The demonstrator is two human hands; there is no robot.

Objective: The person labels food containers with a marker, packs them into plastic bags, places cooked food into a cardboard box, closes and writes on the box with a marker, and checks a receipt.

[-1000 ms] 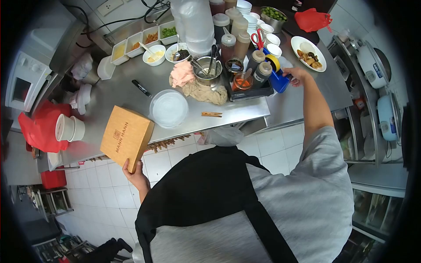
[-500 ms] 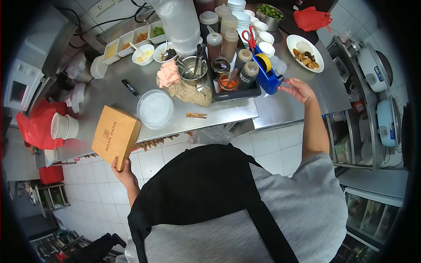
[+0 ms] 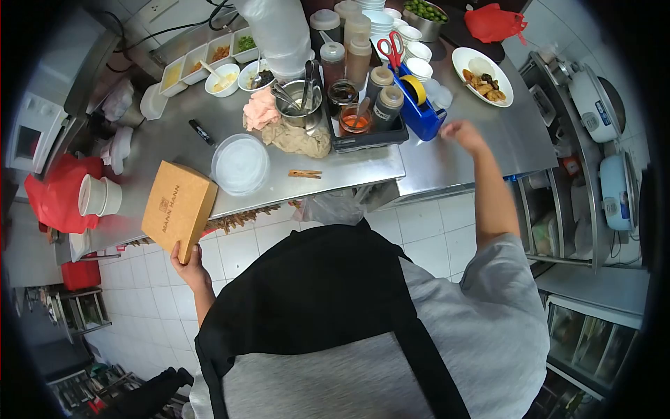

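Observation:
My left hand (image 3: 190, 269) grips the near corner of a brown cardboard box (image 3: 174, 209) with "MANN HANN" printed on it. The box is tilted at the counter's front edge. My right hand (image 3: 465, 137) is just right of the cutting end of a blue tape dispenser (image 3: 423, 124). Its fingers are curled together and a little blurred; whether a strip of tape is between them cannot be made out. A yellow-rimmed tape roll (image 3: 413, 90) sits in the dispenser, and red-handled scissors (image 3: 392, 50) stand at its back.
A round translucent lid (image 3: 240, 164), a clothespin (image 3: 305, 173) and a black marker (image 3: 201, 131) lie on the steel counter (image 3: 363, 167). A black tray (image 3: 370, 142) holds sauce bottles and jars. A plate of food (image 3: 502, 96) is at the right, and white tubs (image 3: 100, 195) are at the left.
My right hand has curled its fingers and drawn slightly away from the dispenser's end. My left hand still holds the box. The whole view has shifted a little.

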